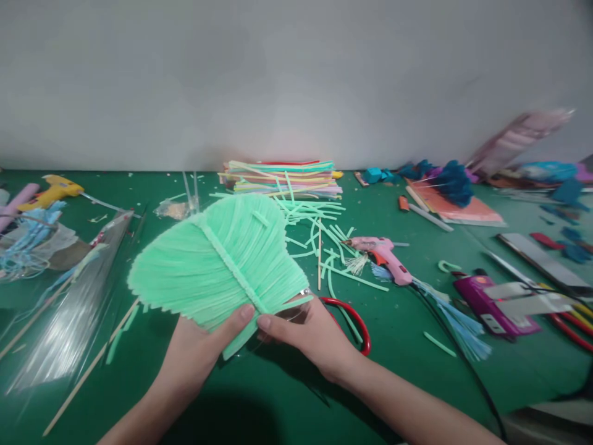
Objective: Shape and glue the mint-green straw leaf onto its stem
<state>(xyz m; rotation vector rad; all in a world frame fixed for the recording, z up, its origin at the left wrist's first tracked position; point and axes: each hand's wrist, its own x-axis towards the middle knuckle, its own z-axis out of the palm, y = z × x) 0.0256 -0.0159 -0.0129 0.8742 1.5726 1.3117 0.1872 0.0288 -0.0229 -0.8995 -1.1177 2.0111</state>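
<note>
I see the green straw fan (217, 259) held low over the green desk (398, 334), just ahead of both hands; my left hand (204, 349) grips its lower edge from beneath, thumb pressed on top; my right hand (306, 330) pinches the stem end beside it; red-handled scissors (354, 318) lie just right of that hand; a pink glue gun (384, 256) sits farther right.

The fan of straws (217, 259) rests in the left hand (197, 346) and the right hand (308, 330), above the bench (398, 346). Scissors (354, 318) lie just right of the right hand. A glue gun (384, 256) lies farther right and behind. A straw stack (282, 176) sits behind both hands. Plastic sleeves (69, 309) lie left of the left hand.
</note>
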